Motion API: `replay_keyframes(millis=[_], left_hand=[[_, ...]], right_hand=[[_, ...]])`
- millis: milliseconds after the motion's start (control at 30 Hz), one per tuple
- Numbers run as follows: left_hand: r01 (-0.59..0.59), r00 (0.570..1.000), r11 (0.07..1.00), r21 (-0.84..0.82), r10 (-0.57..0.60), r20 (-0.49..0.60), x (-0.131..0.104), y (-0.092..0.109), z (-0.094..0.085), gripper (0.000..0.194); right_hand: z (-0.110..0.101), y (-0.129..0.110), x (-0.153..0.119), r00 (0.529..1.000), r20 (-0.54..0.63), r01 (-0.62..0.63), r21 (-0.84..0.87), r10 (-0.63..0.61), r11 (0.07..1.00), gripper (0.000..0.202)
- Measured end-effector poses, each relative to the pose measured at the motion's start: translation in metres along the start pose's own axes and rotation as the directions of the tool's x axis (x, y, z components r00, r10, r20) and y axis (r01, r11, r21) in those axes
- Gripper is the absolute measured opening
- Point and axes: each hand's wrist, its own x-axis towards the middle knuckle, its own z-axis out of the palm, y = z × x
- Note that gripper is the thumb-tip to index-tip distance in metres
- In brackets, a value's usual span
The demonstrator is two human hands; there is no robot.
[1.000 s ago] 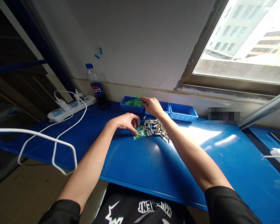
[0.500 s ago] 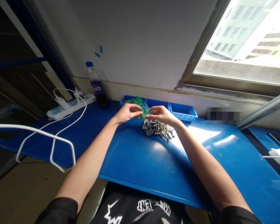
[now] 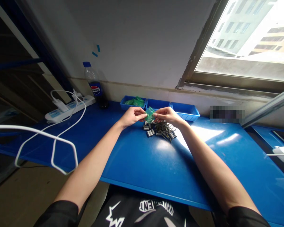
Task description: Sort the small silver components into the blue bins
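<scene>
Between my two hands is a small translucent green plastic bag (image 3: 150, 114), held up over the blue table. The thumb and fingers of my left hand (image 3: 134, 115) pinch its left side. My right hand (image 3: 167, 115) pinches the right side the same way. Just below and behind the hands lies a loose pile of small metal parts (image 3: 164, 130), some silvery cylinders and some thin dark pin-like pieces. More green bags (image 3: 136, 101) lie in the left blue bin (image 3: 123, 106), beyond my left hand.
Two more blue bins, a middle one (image 3: 158, 102) and a right one (image 3: 189, 117), stand by the wall. A cola bottle (image 3: 96, 87), a white power strip (image 3: 71, 109) and a looping white cable (image 3: 74, 154) are on the left. A blurred-out dark object (image 3: 227, 114) sits at right.
The green bag is spread more upright between my fingers, and my hands have shifted slightly right relative to the bins. The view has turned a little.
</scene>
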Motion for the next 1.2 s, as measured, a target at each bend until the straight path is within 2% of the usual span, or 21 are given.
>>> replay_keyframes(millis=[133, 233, 333, 400, 533, 567, 767, 900, 1033, 1133, 1200], left_hand=[[-0.040, 0.998, 0.999, 0.031, 0.041, -0.050, 0.005, -0.009, 0.000, 0.034], [-0.037, 0.982, 0.978, 0.205, 0.074, -0.176, 0.009, -0.016, -0.005, 0.023], [0.017, 0.950, 0.923, 0.385, 0.105, -0.295, 0.009, -0.022, -0.016, 0.016], [0.042, 0.940, 0.897, 0.440, 0.113, -0.322, 0.009, -0.025, -0.024, 0.014], [0.066, 0.936, 0.868, 0.492, 0.117, -0.331, 0.008, -0.027, -0.034, 0.016], [0.074, 0.935, 0.858, 0.509, 0.118, -0.335, 0.008, -0.026, -0.035, 0.016], [0.164, 0.924, 0.756, 0.634, 0.108, -0.368, 0.003, -0.020, -0.034, 0.019], [0.221, 0.924, 0.702, 0.678, 0.072, -0.376, 0.001, -0.015, -0.033, 0.021], [0.222, 0.931, 0.667, 0.711, 0.070, -0.357, 0.000, -0.011, -0.032, 0.022], [0.206, 0.941, 0.651, 0.730, 0.075, -0.331, 0.000, -0.011, -0.029, 0.022], [0.182, 0.947, 0.648, 0.740, 0.088, -0.310, 0.001, -0.013, -0.028, 0.022]], right_hand=[[0.008, 0.000, 0.003, 0.996, -0.074, 0.051, -0.009, -0.051, 0.999, 0.045], [0.016, -0.003, 0.009, 0.970, -0.214, 0.082, -0.163, -0.116, 0.983, 0.039], [0.022, -0.009, 0.022, 0.883, -0.397, 0.099, -0.363, -0.250, 0.927, 0.027], [0.024, -0.015, 0.034, 0.823, -0.454, 0.141, -0.421, -0.342, 0.896, 0.024], [0.028, -0.028, 0.066, 0.732, -0.466, 0.215, -0.534, -0.497, 0.818, 0.028], [0.029, -0.031, 0.074, 0.727, -0.445, 0.229, -0.560, -0.523, 0.796, 0.028], [0.049, -0.043, 0.112, 0.772, -0.354, 0.175, -0.680, -0.528, 0.712, 0.034], [0.063, -0.042, 0.122, 0.837, -0.266, 0.106, -0.779, -0.479, 0.618, 0.029], [0.068, -0.036, 0.125, 0.896, -0.196, 0.057, -0.839, -0.398, 0.542, 0.030], [0.066, -0.034, 0.125, 0.901, -0.185, 0.060, -0.843, -0.393, 0.535, 0.029], [0.064, -0.034, 0.120, 0.878, -0.231, 0.047, -0.830, -0.419, 0.556, 0.030]])
